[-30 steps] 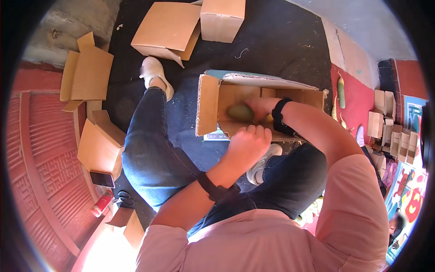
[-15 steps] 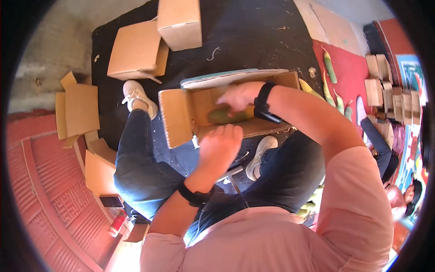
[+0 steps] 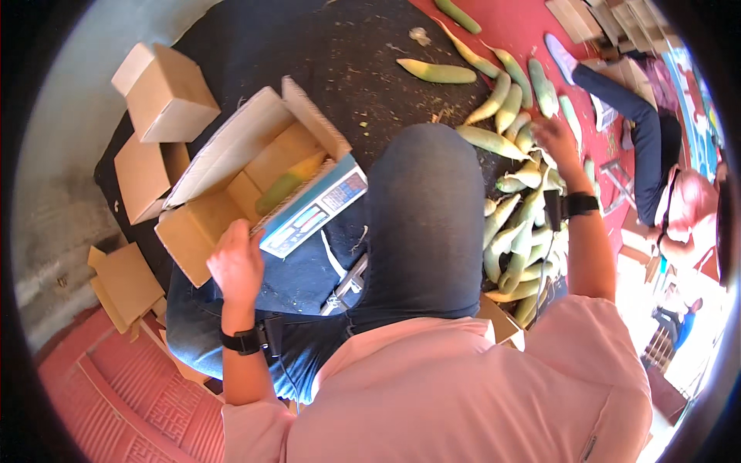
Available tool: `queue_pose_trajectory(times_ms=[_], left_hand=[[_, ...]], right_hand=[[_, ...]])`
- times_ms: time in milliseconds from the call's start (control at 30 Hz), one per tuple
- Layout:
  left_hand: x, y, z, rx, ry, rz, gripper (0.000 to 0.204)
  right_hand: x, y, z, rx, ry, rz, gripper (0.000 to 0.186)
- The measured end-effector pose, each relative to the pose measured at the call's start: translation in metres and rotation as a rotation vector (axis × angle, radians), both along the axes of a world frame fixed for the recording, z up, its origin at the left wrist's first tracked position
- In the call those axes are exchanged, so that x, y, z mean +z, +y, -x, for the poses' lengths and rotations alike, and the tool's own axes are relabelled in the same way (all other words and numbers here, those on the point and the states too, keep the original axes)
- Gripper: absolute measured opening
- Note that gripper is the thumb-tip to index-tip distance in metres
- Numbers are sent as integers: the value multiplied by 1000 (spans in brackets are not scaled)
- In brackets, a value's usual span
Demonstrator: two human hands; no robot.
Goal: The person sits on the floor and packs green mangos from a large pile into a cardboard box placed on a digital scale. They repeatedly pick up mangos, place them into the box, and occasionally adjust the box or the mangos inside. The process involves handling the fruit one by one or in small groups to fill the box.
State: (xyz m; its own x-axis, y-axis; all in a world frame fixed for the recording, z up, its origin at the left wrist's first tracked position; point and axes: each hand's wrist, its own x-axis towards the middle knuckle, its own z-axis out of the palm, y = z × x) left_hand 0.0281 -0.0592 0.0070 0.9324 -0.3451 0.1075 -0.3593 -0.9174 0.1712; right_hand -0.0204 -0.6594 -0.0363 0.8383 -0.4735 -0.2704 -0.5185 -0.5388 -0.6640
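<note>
The right hand (image 3: 557, 139) has left the box (image 3: 231, 185) and is reaching, fingers apart, over the corn pile (image 3: 517, 224) lying lengthwise far-right, while the left hand (image 3: 235, 262), fingers together, is resting on the box's near edge.

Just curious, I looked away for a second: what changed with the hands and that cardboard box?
The right hand left the open brown cardboard box and swung out to the pile of green-yellow corn ears, empty. The left hand stayed at the box's near edge. One green ear remains inside.
</note>
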Motion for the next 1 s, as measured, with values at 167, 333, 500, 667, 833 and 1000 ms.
queue_pose_trajectory(times_ms=[167, 333, 500, 667, 833, 1000], left_hand=[[-2, -2, 2, 30, 23, -46, 18], [3, -4, 0, 51, 26, -45, 20], [-5, 4, 1, 65, 46, -94, 22], [-5, -2, -1, 60, 35, -54, 23], [0, -4, 1, 64, 39, -57, 22], [6, -6, 0, 50, 14, -45, 19]], right_hand=[[-178, -13, 151, -308, 324, -451, 15], [-220, 110, 166, -795, 621, -478, 11], [-253, 136, 169, -922, 917, 224, 74], [-265, 143, 154, -1197, 913, 200, 72], [-281, 119, 185, -996, 889, -40, 51], [-301, 92, 198, -696, 631, -548, 63]])
